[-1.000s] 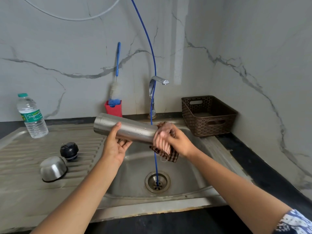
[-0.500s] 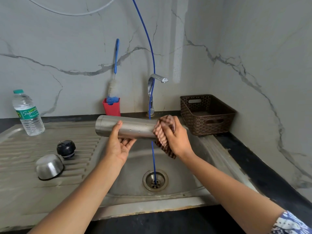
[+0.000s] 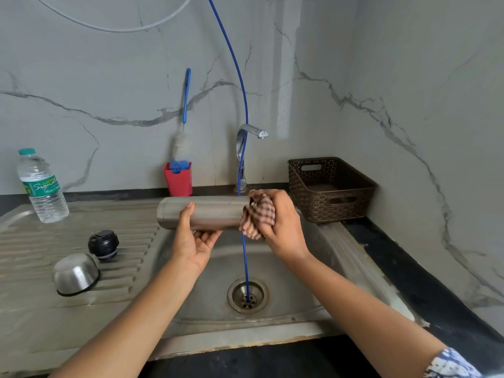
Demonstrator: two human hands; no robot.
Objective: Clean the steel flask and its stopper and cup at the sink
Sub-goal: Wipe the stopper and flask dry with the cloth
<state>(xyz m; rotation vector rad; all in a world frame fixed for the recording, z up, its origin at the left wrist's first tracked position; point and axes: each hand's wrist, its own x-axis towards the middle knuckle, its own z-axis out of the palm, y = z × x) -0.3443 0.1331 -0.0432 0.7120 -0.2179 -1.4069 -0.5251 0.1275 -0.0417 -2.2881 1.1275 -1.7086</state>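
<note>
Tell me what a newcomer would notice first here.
The cylindrical steel flask is held level above the steel sink, the left hand gripping it from beneath while the right hand wraps a brown checked cloth round its right end. A thin blue hose drops from above into the drain. On the drainboard at left sit the black stopper and the inverted steel cup.

One steel flask [image 3: 207, 212], one stopper [image 3: 103, 244], one cup [image 3: 75, 274], one cloth [image 3: 259, 216], one water bottle [image 3: 43, 186], one basket [image 3: 335, 205]
</note>
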